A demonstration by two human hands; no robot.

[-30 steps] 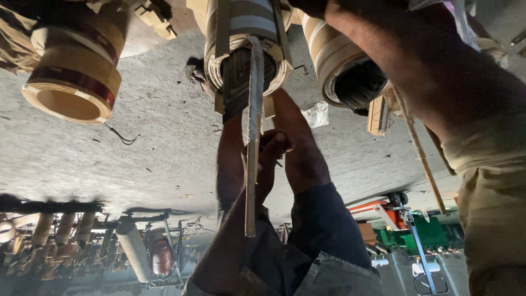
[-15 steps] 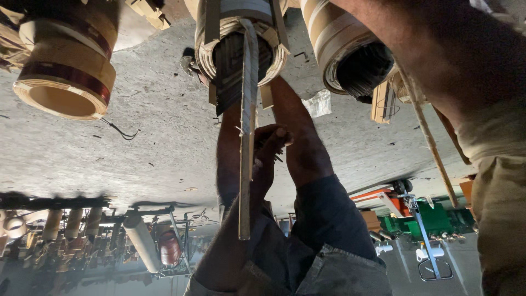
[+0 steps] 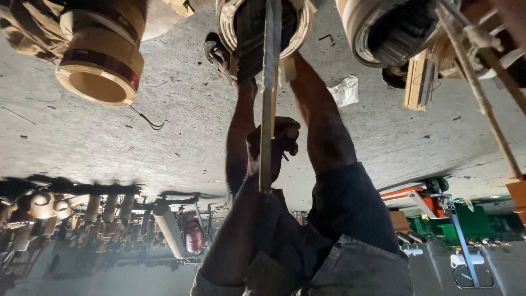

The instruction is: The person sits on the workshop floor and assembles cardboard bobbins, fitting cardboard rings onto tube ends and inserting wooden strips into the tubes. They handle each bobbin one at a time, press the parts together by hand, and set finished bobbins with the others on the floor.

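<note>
- The whole view is upside down, with the concrete floor (image 3: 137, 148) filling the upper part.
- One hand (image 3: 274, 143) is closed in a firm grip around a long flat metal strip (image 3: 267, 109), roughly at its middle; I cannot tell which hand it is.
- The strip's far end meets a round wound coil (image 3: 263, 24).
- A tan and red spool (image 3: 104, 60) lies well apart.
- A crumpled white wrapper (image 3: 345, 90) lies on the floor.

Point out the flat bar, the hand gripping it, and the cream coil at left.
Flat bar (image 3: 270, 66): head view, upper shaft.
Hand (image 3: 276, 143): head view, knuckles.
Cream coil (image 3: 101, 55): head view, outer wall.
</note>
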